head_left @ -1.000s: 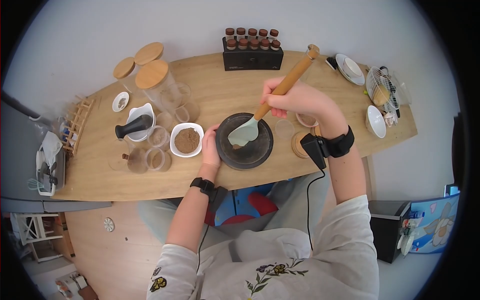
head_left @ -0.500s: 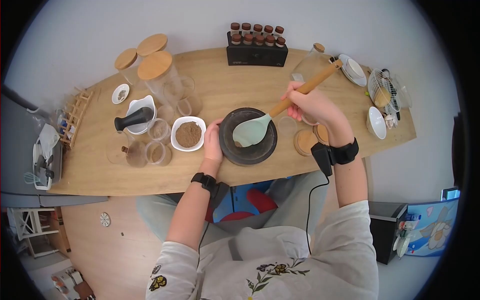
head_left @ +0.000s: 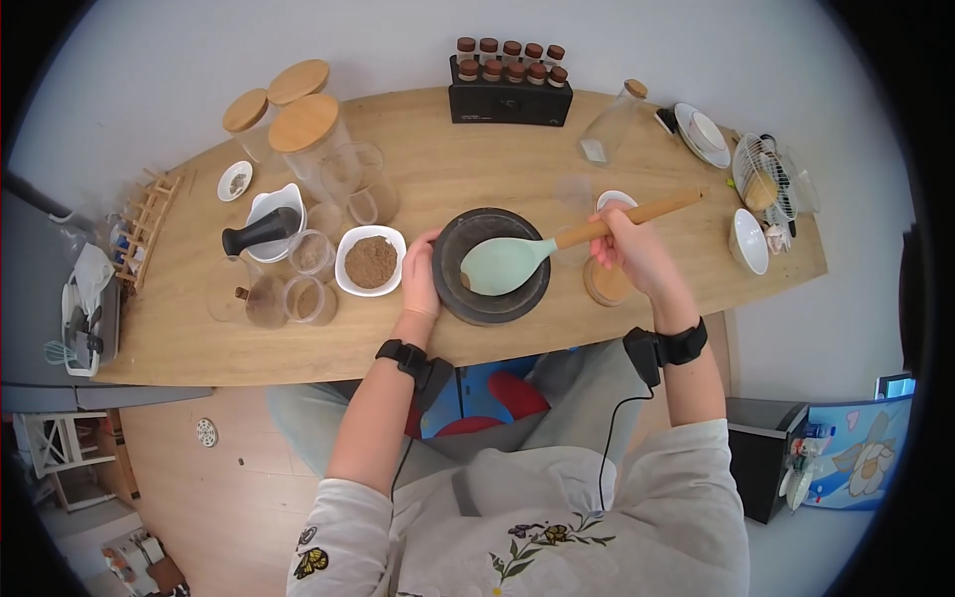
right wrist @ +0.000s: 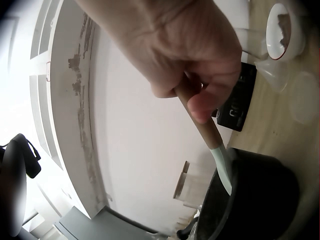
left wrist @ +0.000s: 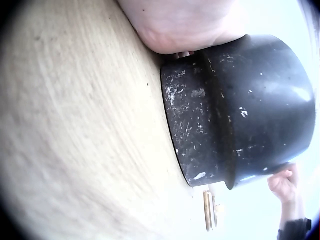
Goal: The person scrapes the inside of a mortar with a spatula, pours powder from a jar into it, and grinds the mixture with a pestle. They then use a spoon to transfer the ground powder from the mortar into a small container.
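A black stone mortar (head_left: 492, 266) (left wrist: 240, 110) (right wrist: 255, 200) stands near the front edge of the wooden table (head_left: 458, 169). My left hand (head_left: 421, 274) (left wrist: 180, 22) rests against its left side and steadies it. My right hand (head_left: 627, 244) (right wrist: 192, 65) grips the wooden handle of a pale green silicone spoon (head_left: 502, 264) (right wrist: 220, 160). The spoon's bowl lies inside the mortar, with its handle pointing right, nearly level. A white bowl of brown powder (head_left: 371, 261) sits just left of the mortar.
Left of the white bowl stand small glass jars (head_left: 298, 289), a white mortar with a black pestle (head_left: 269, 234) and tall jars with wooden lids (head_left: 298, 129). A black spice rack (head_left: 509, 90) is at the back. Bowls (head_left: 748, 241), a glass bottle (head_left: 612, 124) and a wire basket (head_left: 761, 179) crowd the right end.
My right hand has swung down and to the right, lowering the spoon handle from steep to nearly level. The spoon's bowl stays in the mortar and my left hand has kept its place.
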The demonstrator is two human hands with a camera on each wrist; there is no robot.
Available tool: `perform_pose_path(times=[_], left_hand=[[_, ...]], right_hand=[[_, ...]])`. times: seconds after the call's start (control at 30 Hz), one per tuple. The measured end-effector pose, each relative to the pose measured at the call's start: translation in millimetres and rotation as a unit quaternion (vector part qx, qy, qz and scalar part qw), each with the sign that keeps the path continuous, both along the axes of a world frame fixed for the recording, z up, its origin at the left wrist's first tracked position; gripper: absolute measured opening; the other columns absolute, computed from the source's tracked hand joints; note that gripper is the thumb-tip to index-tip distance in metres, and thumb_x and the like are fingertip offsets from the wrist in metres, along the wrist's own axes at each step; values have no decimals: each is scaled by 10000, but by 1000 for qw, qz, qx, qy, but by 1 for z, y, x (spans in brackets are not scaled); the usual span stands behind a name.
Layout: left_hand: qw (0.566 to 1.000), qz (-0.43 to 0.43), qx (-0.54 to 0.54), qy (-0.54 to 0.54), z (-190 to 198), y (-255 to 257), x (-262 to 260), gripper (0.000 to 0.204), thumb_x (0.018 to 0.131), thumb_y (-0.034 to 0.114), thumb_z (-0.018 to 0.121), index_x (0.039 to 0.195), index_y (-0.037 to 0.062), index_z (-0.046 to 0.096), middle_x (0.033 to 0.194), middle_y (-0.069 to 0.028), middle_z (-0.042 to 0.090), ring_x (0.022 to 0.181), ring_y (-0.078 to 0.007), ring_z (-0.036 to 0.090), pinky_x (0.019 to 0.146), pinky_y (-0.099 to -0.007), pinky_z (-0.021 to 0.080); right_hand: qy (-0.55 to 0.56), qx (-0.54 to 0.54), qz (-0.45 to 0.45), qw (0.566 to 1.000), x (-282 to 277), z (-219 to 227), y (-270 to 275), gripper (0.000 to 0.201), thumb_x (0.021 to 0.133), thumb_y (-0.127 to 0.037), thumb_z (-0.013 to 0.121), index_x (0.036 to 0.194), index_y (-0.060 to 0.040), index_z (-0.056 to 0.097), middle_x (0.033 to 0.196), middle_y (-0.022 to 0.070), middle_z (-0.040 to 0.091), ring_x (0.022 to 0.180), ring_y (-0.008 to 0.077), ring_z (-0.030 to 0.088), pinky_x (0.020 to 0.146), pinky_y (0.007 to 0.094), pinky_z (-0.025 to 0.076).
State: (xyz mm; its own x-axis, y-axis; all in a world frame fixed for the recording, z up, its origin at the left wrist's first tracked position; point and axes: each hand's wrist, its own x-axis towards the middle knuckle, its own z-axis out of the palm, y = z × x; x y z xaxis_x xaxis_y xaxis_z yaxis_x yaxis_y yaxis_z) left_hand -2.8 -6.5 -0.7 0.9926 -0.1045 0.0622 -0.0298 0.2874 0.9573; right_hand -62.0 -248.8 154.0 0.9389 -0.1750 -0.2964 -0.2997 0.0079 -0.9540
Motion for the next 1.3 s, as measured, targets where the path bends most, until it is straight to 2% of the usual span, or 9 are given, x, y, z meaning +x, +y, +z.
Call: perform_pose_path(times=[0.23, 0.33, 0.63, 0.73, 0.83, 1.07, 1.13, 1.23, 1.3], left_hand=[[1000, 7, -1, -7, -1, -1, 0, 353, 836, 160, 295, 980, -31, 554, 931, -90, 590, 861, -155, 529, 780, -261, 420], [999, 4, 31, -22, 3, 1, 0, 352, 840, 164, 295, 984, -28, 553, 936, -86, 588, 860, -155, 528, 776, -260, 419], [1000, 14, 2, -5, 3, -2, -1, 346, 842, 164, 300, 973, -25, 558, 921, -75, 588, 855, -146, 525, 777, -254, 412], [1000, 5, 23, -8, 3, 0, 0, 343, 840, 166, 306, 978, -24, 556, 929, -73, 586, 859, -144, 523, 780, -252, 410], [1000, 0, 9, -5, 1, 0, 0, 338, 836, 169, 316, 974, -22, 560, 925, -71, 587, 854, -141, 524, 777, -250, 411], [1000, 7, -6, 5, -8, -1, 3, 340, 834, 171, 316, 967, -20, 565, 912, -66, 588, 845, -135, 524, 771, -247, 412], [1000, 2, 2, 7, -1, 0, 1, 342, 835, 171, 315, 971, -21, 563, 918, -67, 587, 847, -136, 524, 775, -249, 411], [999, -1, 50, -9, 9, 1, -2, 341, 839, 168, 313, 980, -22, 559, 922, -68, 585, 849, -137, 521, 772, -253, 411], [1000, -1, 16, -4, 4, 0, -1, 344, 842, 169, 310, 991, -22, 554, 926, -70, 583, 853, -140, 518, 773, -253, 408]], right_hand=[[-24, 44, -32, 998, -15, -14, 1, 187, 845, -136, 388, 844, 11, 503, 567, 80, 521, 446, 106, 482, 393, 218, 387], [-21, 50, -37, 998, -15, -18, 0, 194, 846, -143, 383, 855, 13, 499, 565, 83, 521, 443, 108, 480, 389, 218, 384], [-28, 92, -97, 991, -23, -32, 6, 203, 840, -180, 391, 839, -3, 490, 550, 81, 517, 422, 114, 465, 373, 219, 373], [-34, 111, -103, 988, -26, -37, 7, 198, 837, -174, 389, 832, -4, 491, 546, 80, 515, 412, 109, 458, 359, 216, 362], [-66, 108, -132, 983, -27, -44, 9, 223, 834, -193, 390, 806, -3, 501, 530, 74, 508, 396, 104, 443, 344, 211, 340], [-26, 163, -204, 965, -29, -61, 6, 307, 836, -280, 392, 732, -26, 527, 493, 40, 486, 375, 91, 406, 328, 197, 279], [-19, 177, -215, 960, -30, -63, 3, 310, 839, -286, 390, 722, -34, 529, 487, 32, 479, 372, 88, 393, 328, 195, 272], [-11, 198, -208, 958, -31, -61, -2, 293, 843, -283, 390, 759, -37, 526, 498, 31, 478, 388, 81, 387, 345, 187, 279], [-32, 197, -217, 956, -26, -54, 2, 280, 848, -281, 396, 787, -36, 518, 521, 38, 486, 399, 84, 385, 360, 182, 285]])
